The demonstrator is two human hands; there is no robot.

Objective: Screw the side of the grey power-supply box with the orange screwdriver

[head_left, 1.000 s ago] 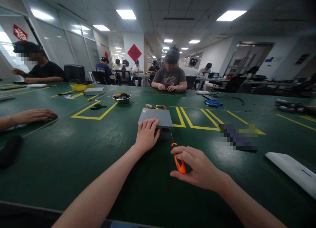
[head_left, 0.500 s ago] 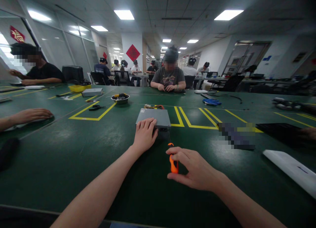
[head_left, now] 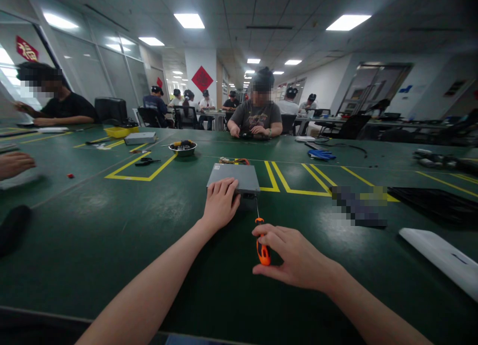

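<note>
Box (head_left: 247, 174): grey metal, flat on table (head_left: 123, 225), ahead of the wearer about mid-view, small label at far left corner, wires (head_left: 244, 161) bunched at its far edge. Left hand (head_left: 220, 204) on box, fingers extended and slightly parted over the top near the front edge, thumb down by the front side; hand open, resting on it rather than wrapped round. Screwdriver (head_left: 264, 256), orange and black, in right hand (head_left: 293, 253): fingers bent, fingertips on the handle, thumb under the butt end, so partly closed with a light hold. Shaft points away from wearer, up to box's near right corner; can't tell if tip touches. Yellow tape (head_left: 309, 192) marks table right of box, more at left.

Beyond box, to the left: metal bowl (head_left: 182, 153) with tools inside, small black tool (head_left: 146, 162), second grey box (head_left: 141, 138), yellow tray (head_left: 121, 132). Right side: blurred-out item (head_left: 356, 208), black panel (head_left: 436, 200), white slab (head_left: 436, 258), blue bundle (head_left: 321, 155) farther off. Left edge: another person's hand (head_left: 15, 165), red bit (head_left: 70, 175) near it. Person across (head_left: 257, 117) sits at the far edge, both hands on something dark.
</note>
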